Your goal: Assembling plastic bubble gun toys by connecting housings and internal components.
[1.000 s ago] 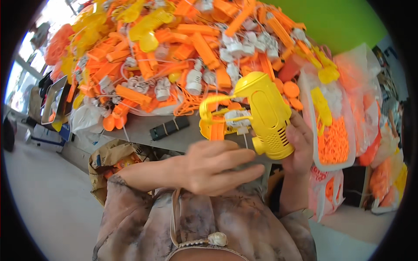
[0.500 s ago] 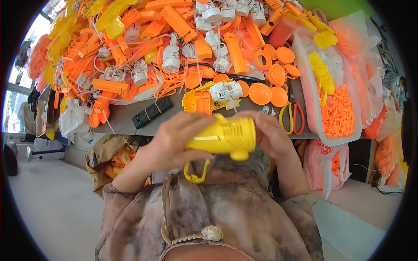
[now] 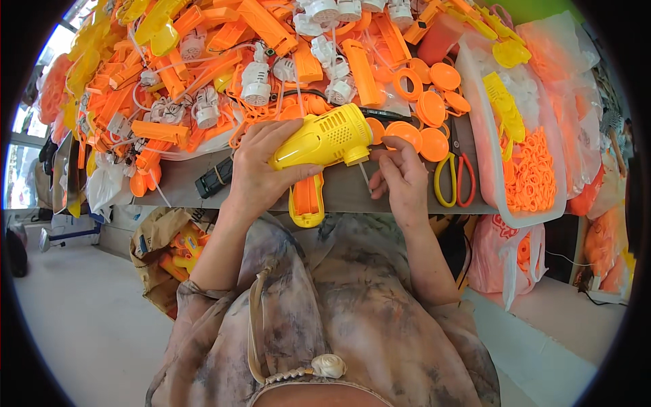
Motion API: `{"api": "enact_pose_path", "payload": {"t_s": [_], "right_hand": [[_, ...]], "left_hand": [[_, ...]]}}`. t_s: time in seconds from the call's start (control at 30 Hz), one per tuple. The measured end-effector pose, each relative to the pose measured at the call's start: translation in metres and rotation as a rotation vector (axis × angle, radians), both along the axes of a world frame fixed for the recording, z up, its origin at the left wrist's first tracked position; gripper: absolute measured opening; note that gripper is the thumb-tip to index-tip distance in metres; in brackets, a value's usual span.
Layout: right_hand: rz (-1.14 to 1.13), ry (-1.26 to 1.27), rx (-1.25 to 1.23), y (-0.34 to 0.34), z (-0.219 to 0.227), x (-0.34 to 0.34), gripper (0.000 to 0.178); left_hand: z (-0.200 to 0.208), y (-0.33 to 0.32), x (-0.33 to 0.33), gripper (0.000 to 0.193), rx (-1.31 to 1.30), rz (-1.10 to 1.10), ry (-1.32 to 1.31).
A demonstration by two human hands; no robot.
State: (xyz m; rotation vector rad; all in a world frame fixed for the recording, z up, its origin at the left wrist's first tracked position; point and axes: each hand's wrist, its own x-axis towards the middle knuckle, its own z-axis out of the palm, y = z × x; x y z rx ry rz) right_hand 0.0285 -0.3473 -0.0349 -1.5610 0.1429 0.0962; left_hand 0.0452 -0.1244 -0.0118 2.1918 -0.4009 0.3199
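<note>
My left hand [image 3: 261, 159] is wrapped round a yellow toy gun casing [image 3: 322, 139] over the table's near edge. An orange part [image 3: 308, 193] sits in its yellow handle, which points toward me. Out of the casing's short round spout hangs a thin clear tube [image 3: 365, 178]. My right hand [image 3: 405, 180] is just right of that tube, fingers partly bent and apart. One fingertip is close to the tube's lower end; whether it touches is unclear. The inside of the casing's body is hidden.
Orange and white toy parts [image 3: 254, 85] are heaped at the back. Orange discs [image 3: 434, 144], scissors [image 3: 464, 180] and a clear bin [image 3: 542, 218] with orange rings stand to the right. A black bar [image 3: 213, 178] lies left. Bags hang or stand below the table.
The yellow casing has moved away from me onto the half shell that lay on the table, covering its white mechanism. My right hand has left the casing's end and shifted beside the tube.
</note>
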Motion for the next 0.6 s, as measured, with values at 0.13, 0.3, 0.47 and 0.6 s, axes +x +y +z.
{"api": "enact_pose_path", "payload": {"t_s": [0.13, 0.3, 0.47, 0.6], "right_hand": [[0.007, 0.011, 0.048, -0.001, -0.003, 0.002, 0.031], [0.034, 0.008, 0.073, -0.001, -0.008, 0.002, 0.031], [0.036, -0.011, 0.092, -0.001, -0.009, -0.001, 0.030], [0.022, -0.009, 0.089, -0.001, -0.011, -0.001, 0.030]], "left_hand": [[0.001, -0.006, 0.004, 0.062, 0.121, -0.010, -0.046], [-0.007, -0.006, 0.007, 0.061, 0.121, -0.052, -0.054], [-0.009, -0.007, 0.005, 0.060, 0.074, -0.028, -0.021], [-0.008, -0.007, 0.009, 0.060, 0.064, -0.039, 0.001]]}}
